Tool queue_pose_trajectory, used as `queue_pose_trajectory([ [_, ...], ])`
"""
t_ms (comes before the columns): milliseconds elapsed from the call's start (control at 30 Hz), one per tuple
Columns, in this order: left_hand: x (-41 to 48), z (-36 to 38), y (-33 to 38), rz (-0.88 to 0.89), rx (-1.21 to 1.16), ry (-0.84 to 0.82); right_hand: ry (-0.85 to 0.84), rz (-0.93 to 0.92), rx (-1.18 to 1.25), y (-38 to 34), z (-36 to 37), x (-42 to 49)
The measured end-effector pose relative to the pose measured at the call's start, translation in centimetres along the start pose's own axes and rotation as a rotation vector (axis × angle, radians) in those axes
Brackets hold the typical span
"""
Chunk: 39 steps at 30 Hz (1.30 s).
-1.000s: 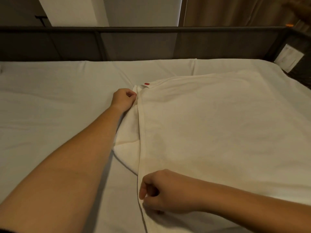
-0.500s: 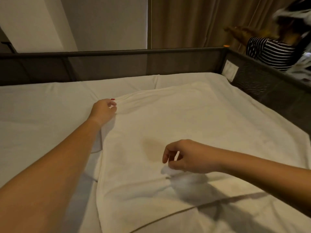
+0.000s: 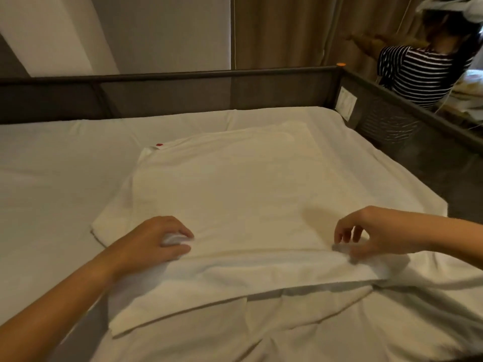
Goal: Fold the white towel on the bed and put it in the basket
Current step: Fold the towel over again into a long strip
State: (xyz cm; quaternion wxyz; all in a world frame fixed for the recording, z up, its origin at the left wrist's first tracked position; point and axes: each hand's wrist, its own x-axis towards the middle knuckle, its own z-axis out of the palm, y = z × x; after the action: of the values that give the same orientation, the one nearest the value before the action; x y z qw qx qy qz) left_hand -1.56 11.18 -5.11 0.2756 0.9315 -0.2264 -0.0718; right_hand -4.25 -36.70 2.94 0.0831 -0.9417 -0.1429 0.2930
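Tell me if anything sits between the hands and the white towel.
Nothing visible does. The left hand and right hand both grip the white towel near its front fold on the bed. No basket is in view.

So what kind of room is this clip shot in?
Most likely a bedroom. A bed with a white sheet fills the view, fenced by a dark mesh bed rail, with brown curtains behind. Both hands work a white towel spread on it.

My left hand [image 3: 154, 241] fingertips blurred where they pinch the towel [image 3: 235, 205]; towel's near part beyond right hand [image 3: 376, 233] cut off by frame.
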Motion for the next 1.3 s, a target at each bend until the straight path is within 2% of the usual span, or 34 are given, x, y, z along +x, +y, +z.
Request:
queue_pose_trajectory([
  [233, -5.0, -1.0, 2.0, -0.036, 0.182, -0.142, -0.15, -0.042, -0.116, 4.0, 1.0, -0.4],
  [367, -7.3, -1.2, 2.8, -0.082, 0.318, -0.24, -0.137, -0.112, -0.166, 6.3, 2.6, 1.0],
  [500, -8.7, -0.7, 3.1, -0.081, 0.265, -0.215, -0.059, -0.162, -0.169, 9.2, 4.7, 2.1],
  [600, -9.2, -0.5, 3.1, -0.094, 0.273, -0.222, 0.024, -0.108, -0.154, 10.7, 5.9, 2.9],
  [733, -9.2, -0.5, 2.6, -0.079, 0.391, -0.13, 0.056, -0.092, -0.064, 10.4, 5.8, 3.2],
  [933, -7.7, -2.5, 0.3, -0.119, 0.449, 0.224, 0.042, -0.111, -0.022, 8.6, 3.0, 2.8],
  [1000, -7.2, -3.4, 0.2, -0.133, 0.437, 0.288, 0.069, -0.147, 0.007, 8.4, 2.4, 2.8],
  [1067, -7.1, -3.2, 0.9, -0.082, 0.366, 0.236, 0.066, -0.163, 0.02, 8.5, 2.4, 2.9],
  [1200, -8.4, -0.3, 2.0, 0.039, 0.341, -0.054, 0.002, -0.155, -0.051, 9.1, 2.9, 3.4],
  [1300, -9.2, 0.2, 0.7, 0.082, 0.38, -0.071, -0.007, -0.16, -0.113, 9.3, 3.2, 3.7],
])
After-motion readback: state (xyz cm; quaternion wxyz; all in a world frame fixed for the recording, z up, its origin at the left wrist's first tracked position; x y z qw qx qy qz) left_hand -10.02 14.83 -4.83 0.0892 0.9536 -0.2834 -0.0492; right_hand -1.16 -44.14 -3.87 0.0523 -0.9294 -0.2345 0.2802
